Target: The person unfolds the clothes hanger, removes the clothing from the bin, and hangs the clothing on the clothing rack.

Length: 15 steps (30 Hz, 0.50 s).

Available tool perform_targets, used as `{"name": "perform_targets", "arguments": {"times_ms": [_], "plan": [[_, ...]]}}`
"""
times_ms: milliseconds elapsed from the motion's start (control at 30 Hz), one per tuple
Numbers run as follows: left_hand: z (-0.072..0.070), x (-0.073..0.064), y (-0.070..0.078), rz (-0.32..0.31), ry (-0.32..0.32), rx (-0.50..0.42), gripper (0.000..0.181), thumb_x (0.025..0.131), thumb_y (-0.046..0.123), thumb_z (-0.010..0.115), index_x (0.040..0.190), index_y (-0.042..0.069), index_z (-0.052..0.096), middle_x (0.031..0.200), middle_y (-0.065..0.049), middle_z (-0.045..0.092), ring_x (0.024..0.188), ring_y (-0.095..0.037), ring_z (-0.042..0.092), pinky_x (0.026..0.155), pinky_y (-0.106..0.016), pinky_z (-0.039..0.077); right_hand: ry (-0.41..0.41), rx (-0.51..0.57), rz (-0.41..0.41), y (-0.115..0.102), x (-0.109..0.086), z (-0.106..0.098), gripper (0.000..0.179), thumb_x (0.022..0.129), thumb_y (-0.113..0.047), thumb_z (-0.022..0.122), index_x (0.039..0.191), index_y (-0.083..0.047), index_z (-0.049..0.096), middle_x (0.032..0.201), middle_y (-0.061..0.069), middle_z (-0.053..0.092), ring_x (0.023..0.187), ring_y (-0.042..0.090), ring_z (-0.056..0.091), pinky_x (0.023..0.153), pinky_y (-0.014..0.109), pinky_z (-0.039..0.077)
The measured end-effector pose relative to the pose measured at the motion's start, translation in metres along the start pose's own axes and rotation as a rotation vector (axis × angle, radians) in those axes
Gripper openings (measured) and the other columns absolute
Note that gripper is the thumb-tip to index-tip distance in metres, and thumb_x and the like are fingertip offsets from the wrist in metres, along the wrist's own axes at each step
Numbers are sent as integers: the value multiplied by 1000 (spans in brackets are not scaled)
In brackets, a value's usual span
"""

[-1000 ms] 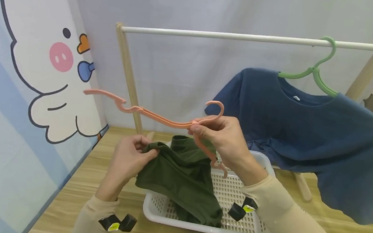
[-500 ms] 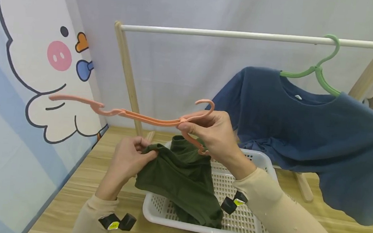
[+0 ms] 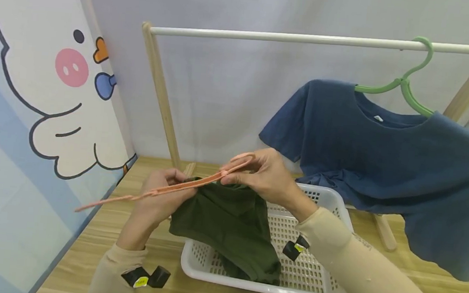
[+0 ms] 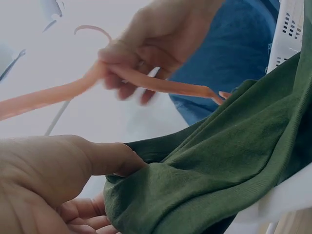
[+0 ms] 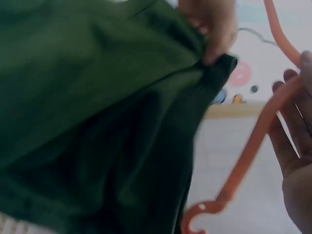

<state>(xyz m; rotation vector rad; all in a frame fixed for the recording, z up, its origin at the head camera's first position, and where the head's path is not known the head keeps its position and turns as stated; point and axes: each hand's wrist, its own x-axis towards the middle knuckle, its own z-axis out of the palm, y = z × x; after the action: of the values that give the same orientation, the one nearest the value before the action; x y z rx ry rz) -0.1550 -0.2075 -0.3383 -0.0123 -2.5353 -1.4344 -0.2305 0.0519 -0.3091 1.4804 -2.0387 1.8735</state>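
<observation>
My left hand (image 3: 151, 211) pinches the edge of a dark green garment (image 3: 227, 225), thumb on top, as the left wrist view shows. The garment drapes from there down into a white basket. My right hand (image 3: 267, 179) pinches an orange-pink plastic clothes hanger (image 3: 189, 184) at the base of its hook. One long arm of the hanger slants down to the left, passing over my left hand in the head view. In the right wrist view its other arm, with a notched end (image 5: 200, 214), hangs close to the garment's edge; I cannot tell whether it is inside.
The white perforated basket (image 3: 243, 284) stands on a wooden tabletop (image 3: 100, 246). Behind it, a rack with a white rail (image 3: 269, 36) carries a navy T-shirt (image 3: 367, 163) on a green hanger (image 3: 410, 97). A cartoon-printed wall (image 3: 27, 77) rises at the left.
My right hand has come left and lower with the hanger, whose long arm has swung from nearly level to slanting down left. My left hand keeps its grip, almost unmoved.
</observation>
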Motion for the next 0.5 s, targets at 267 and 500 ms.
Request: {"name": "perform_targets", "arguments": {"times_ms": [267, 500], "plan": [[-2, 2, -3, -20, -25, -73, 19, 94, 13, 86, 108, 3, 78, 97, -5, 77, 85, -17, 67, 69, -23, 53, -45, -86, 45, -3, -1, -26, 13, 96, 0, 86, 109, 1, 85, 104, 10, 84, 91, 21, 82, 99, 33, 62], [4, -1, 1, 60, -142, -218, 20, 98, 3, 84, 118, 2, 79, 114, -15, 81, 98, -21, 80, 81, -28, 64, -42, -144, 28, -44, 5, -51, 12, 98, -7, 87, 109, 0, 86, 94, 10, 83, 77, 30, 80, 97, 34, 61]]}}
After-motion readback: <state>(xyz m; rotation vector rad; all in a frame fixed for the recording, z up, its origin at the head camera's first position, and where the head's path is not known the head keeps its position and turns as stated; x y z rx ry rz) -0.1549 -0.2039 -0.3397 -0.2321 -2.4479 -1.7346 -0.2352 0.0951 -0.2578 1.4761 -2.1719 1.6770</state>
